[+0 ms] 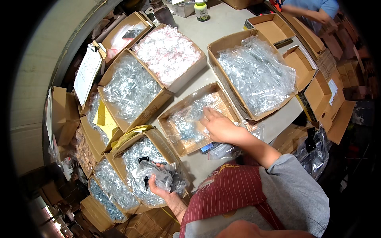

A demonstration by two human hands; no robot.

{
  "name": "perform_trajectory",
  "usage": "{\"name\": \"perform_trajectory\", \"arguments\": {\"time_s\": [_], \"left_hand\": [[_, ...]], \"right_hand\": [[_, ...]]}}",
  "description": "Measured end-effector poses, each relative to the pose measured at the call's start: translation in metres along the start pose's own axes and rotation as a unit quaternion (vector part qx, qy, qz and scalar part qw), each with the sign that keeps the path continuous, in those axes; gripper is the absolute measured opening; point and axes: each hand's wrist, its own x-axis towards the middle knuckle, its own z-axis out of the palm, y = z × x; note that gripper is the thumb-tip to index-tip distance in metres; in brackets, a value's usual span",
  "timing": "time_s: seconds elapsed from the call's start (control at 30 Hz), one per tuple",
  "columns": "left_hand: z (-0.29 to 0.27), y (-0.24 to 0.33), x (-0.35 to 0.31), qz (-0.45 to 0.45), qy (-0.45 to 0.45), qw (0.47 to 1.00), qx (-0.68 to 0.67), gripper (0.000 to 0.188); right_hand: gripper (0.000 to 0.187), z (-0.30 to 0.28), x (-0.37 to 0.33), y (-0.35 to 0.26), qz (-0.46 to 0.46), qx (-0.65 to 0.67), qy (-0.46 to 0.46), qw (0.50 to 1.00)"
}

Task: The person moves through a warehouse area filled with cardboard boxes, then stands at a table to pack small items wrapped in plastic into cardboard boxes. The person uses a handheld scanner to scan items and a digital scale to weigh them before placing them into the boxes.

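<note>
My left hand (158, 187) is closed around a clear plastic bag (162, 177) with black metal plates in it; a black plate with holes (143, 160) shows at the bag's upper edge. It is above an open cardboard box (158, 137) full of small clear hardware packets (139, 152). My right hand (219, 126) reaches into a shallow cardboard box (174, 146) at the middle of the table. Its fingers are stretched out over small clear packets (186, 119) lying there. I see nothing held in that hand, though its fingertips are partly hidden.
Behind stands a large box of long clear packets (258, 75). To the left are boxes of white red-edged packets (166, 53) and silvery packets (131, 87), plus a clipboard (87, 67). A green bottle (201, 10) stands at the back. Another person's arm (307, 13) shows far right.
</note>
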Motion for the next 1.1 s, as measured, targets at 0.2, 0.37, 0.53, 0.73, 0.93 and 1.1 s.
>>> {"name": "perform_trajectory", "arguments": {"time_s": [0.2,0.37,0.53,0.73,0.93,1.1], "left_hand": [[-0.004,0.0,0.001,0.017,0.007,1.0,0.003,0.057],[-0.003,-0.002,0.001,0.017,0.022,1.0,0.006,0.057],[-0.002,-0.001,-0.002,0.007,0.042,0.999,0.011,0.056],[0.001,0.0,-0.001,0.028,0.062,0.997,0.042,0.051],[0.004,0.0,-0.006,0.03,0.096,0.994,0.05,0.052],[0.01,-0.001,-0.004,0.025,0.088,0.995,0.051,0.048]], "right_hand": [[0.019,-0.05,-0.057,0.0,-0.109,0.261,-0.011,0.959],[0.029,-0.061,-0.117,0.047,0.025,0.109,-0.105,0.988],[0.081,-0.013,-0.147,0.06,0.225,0.058,-0.122,0.965],[0.095,0.033,-0.134,0.011,0.228,0.049,-0.134,0.963],[0.061,0.05,-0.152,0.04,0.018,-0.042,0.102,0.994],[0.052,0.068,-0.158,0.053,-0.074,0.038,0.116,0.99]]}}
